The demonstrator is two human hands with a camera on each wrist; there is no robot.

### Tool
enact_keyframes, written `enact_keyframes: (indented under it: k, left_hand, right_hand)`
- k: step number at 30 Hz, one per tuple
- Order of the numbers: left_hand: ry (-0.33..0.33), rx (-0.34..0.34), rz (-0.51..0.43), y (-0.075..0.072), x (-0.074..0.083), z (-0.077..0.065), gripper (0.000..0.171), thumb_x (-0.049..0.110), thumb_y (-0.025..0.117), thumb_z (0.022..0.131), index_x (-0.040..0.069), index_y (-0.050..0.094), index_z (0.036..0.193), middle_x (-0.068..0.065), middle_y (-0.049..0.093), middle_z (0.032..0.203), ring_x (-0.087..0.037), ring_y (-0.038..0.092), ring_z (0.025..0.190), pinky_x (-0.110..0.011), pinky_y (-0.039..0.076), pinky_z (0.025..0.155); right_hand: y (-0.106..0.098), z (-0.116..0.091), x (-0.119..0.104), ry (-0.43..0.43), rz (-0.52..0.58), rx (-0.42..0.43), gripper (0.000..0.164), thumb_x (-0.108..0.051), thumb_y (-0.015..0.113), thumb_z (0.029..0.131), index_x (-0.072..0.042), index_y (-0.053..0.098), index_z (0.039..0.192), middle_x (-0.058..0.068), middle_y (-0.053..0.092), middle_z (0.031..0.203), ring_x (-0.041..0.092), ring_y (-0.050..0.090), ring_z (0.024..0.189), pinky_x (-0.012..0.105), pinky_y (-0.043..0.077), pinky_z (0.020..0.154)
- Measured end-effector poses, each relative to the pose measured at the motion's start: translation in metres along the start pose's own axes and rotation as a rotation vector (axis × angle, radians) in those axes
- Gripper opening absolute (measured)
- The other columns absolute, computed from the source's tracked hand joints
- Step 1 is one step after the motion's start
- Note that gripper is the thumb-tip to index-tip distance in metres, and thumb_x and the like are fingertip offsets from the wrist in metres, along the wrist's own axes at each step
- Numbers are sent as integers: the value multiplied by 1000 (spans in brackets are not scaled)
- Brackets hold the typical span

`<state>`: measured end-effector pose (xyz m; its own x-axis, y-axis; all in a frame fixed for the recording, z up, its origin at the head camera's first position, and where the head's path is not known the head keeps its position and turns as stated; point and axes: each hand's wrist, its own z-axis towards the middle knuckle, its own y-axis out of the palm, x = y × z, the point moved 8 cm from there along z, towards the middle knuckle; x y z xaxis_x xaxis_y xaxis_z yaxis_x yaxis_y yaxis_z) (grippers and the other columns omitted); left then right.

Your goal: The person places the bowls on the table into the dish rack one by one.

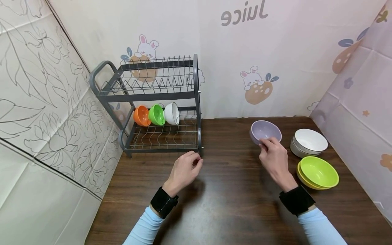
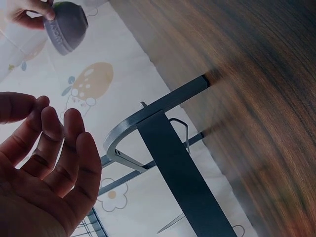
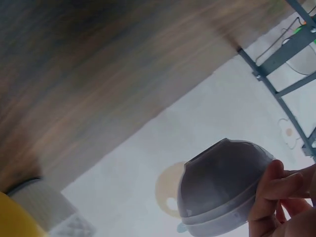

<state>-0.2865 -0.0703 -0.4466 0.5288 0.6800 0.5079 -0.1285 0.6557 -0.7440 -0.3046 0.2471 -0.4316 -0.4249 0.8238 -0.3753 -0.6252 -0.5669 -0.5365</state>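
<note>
My right hand pinches the near rim of a purple bowl between thumb and fingers. In the right wrist view the bowl appears against the wall sheet, clear of the wooden tabletop, with fingers at its rim. The left wrist view also catches this bowl. My left hand hovers above the table by the dish rack's front right corner, fingers loosely bent and nothing in them. Close to it is the grey two-tier dish rack.
On the rack's lower tier, an orange bowl, a green bowl and a white bowl stand tilted in a row. To the right sit stacked white bowls and a lime bowl in a yellow bowl. Patterned sheets enclose the table.
</note>
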Motion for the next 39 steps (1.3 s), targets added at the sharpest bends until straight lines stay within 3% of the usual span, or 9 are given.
enact_keyframes:
  k: [20, 30, 35, 39]
  left_hand:
    - [25, 23, 4, -3, 4, 2, 20, 13, 70, 100, 18, 65, 81, 9, 54, 79, -8, 51, 69, -25, 46, 61]
    - [65, 48, 20, -6, 7, 4, 20, 12, 69, 100, 18, 65, 81, 9, 53, 80, -8, 51, 70, -25, 45, 62]
    - [62, 37, 14, -4, 7, 5, 19, 14, 69, 101, 18, 66, 82, 8, 54, 81, -9, 54, 72, -26, 47, 63]
    - [48, -14, -7, 2, 5, 7, 9, 16, 70, 102, 17, 72, 93, 7, 63, 89, -11, 62, 80, -26, 52, 70]
  right_hand:
    - [6, -1, -33, -84, -2, -48, 17, 11, 74, 85, 5, 78, 100, 16, 66, 88, 35, 66, 70, 52, 54, 57]
    - [12, -2, -56, -125, 46, -24, 19, 10, 75, 83, 2, 79, 99, 12, 65, 86, 30, 65, 67, 50, 53, 56]
    - [14, -5, -66, -143, 72, -28, 21, 11, 74, 82, 1, 79, 100, 11, 66, 87, 28, 66, 65, 49, 53, 54]
    - [17, -8, -75, -172, 92, -42, 23, 12, 74, 81, 0, 79, 101, 10, 67, 89, 27, 67, 65, 47, 54, 52]
